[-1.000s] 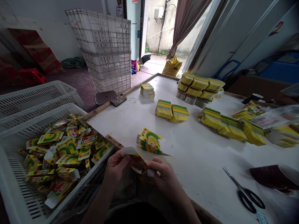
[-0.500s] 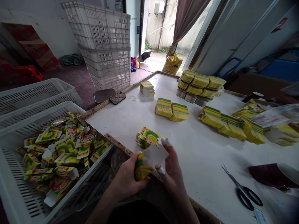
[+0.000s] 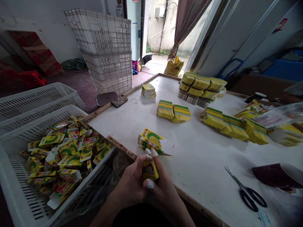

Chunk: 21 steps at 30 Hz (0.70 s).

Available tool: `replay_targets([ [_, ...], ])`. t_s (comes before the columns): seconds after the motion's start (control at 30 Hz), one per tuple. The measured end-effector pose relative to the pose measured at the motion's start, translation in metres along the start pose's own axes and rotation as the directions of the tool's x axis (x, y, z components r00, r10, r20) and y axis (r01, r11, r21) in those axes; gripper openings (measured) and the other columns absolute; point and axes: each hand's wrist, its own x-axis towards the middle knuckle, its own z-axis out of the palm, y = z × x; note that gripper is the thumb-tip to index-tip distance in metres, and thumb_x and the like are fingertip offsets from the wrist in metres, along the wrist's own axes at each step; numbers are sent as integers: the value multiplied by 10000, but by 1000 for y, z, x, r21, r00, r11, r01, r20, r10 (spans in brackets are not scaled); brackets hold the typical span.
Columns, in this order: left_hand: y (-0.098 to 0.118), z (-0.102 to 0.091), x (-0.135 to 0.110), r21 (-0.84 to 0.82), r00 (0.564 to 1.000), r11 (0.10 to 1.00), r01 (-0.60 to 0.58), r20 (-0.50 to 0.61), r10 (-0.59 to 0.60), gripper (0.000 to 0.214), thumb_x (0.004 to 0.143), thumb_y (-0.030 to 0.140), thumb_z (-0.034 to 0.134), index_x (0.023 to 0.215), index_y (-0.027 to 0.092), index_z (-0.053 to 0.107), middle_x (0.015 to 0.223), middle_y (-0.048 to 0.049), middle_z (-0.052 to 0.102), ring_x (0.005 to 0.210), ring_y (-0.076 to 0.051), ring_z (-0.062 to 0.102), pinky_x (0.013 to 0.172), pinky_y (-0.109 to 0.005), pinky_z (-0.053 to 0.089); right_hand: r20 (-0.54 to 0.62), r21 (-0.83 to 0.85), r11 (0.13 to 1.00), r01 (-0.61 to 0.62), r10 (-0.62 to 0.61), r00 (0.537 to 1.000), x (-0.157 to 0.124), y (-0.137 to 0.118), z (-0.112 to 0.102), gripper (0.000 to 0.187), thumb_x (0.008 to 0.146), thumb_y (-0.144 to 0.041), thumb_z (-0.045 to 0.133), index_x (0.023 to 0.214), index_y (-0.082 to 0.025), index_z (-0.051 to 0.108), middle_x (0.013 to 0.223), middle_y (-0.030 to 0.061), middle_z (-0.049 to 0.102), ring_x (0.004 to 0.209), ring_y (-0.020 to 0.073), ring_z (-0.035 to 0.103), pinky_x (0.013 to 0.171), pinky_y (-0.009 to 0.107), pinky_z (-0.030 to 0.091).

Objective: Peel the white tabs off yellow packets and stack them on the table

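Note:
At the table's near edge, my left hand (image 3: 133, 176) and my right hand (image 3: 161, 183) are closed together around one small yellow-and-green carton (image 3: 151, 171). My fingers cover much of it, and white wraps show on some fingertips. Just beyond them lies a short stack of flat printed cartons (image 3: 151, 138) with a yellow-and-green swirl on top. To my left, a white plastic crate (image 3: 14, 176) holds many folded-up cartons (image 3: 68, 157) in a loose heap.
On the white table (image 3: 189, 157) are carton bundles (image 3: 172, 111), a larger carton pile (image 3: 201, 86), black scissors (image 3: 247, 192), a dark red cup (image 3: 276, 175) and a phone (image 3: 119, 100). Tall stacked crates (image 3: 109, 53) stand beyond the left edge.
My right hand has moved left and come against my left hand. The carton's white inner side, visible before, has turned out of sight, and the carton now sits between both hands.

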Motion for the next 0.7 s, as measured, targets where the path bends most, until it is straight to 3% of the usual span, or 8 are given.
replay_targets([
  [0.1,-5,11,0,-3,995,1000,25,-98,-25,644,758,161,591,1302,253,258,1167,-112,586,995,-269,661,811,-391,535,58,-170,973,154,-147,988,0,4,1,546,934,-194,536,1465,-289,452,1510,118,464,1396,289,435,1108,450,421],
  [0.2,-8,18,-2,57,977,995,85,-202,-72,655,742,171,620,1302,226,286,1283,-162,509,1135,-300,599,923,-450,506,-59,-179,976,128,-141,988,4,11,-2,467,943,-132,482,1369,-298,573,1438,114,550,1311,263,545,1052,407,488],
  [0.27,-9,15,-3,115,964,984,133,-244,-102,610,707,162,647,1252,220,379,1232,-142,539,1121,-312,591,941,-475,493,-104,-195,975,108,-130,986,6,14,-6,473,941,-122,470,1372,-288,569,1452,116,538,1319,269,536,1066,429,475],
  [0.4,-11,-3,-1,140,972,981,135,-213,-103,486,671,176,683,1131,225,535,1091,-97,646,1047,-315,625,909,-459,506,127,-341,930,135,-97,987,9,12,-11,668,892,-115,536,1519,-254,351,1598,144,302,1446,324,335,1092,478,433],
  [0.47,-14,-13,0,127,973,981,145,-198,-118,459,667,216,713,1107,225,579,1079,-97,684,1028,-323,645,891,-447,513,211,-386,914,124,-43,977,10,8,-13,659,882,-102,548,1504,-237,379,1612,171,250,1431,333,363,1054,463,471],
  [0.57,-20,-23,-1,56,969,984,171,-191,-158,545,658,306,772,1165,244,583,1075,-86,722,981,-312,685,858,-407,524,267,-384,916,113,-7,964,16,1,-23,413,898,-134,568,1296,-233,613,1562,181,358,1351,314,491,999,420,515],
  [0.7,-23,-29,-1,24,985,988,152,-90,-150,695,616,335,808,1254,275,539,1052,-60,737,922,-287,709,800,-354,534,361,-313,940,135,-14,933,24,-9,-38,253,852,-150,642,1078,-246,698,1392,139,568,1304,284,544,992,406,513],
])
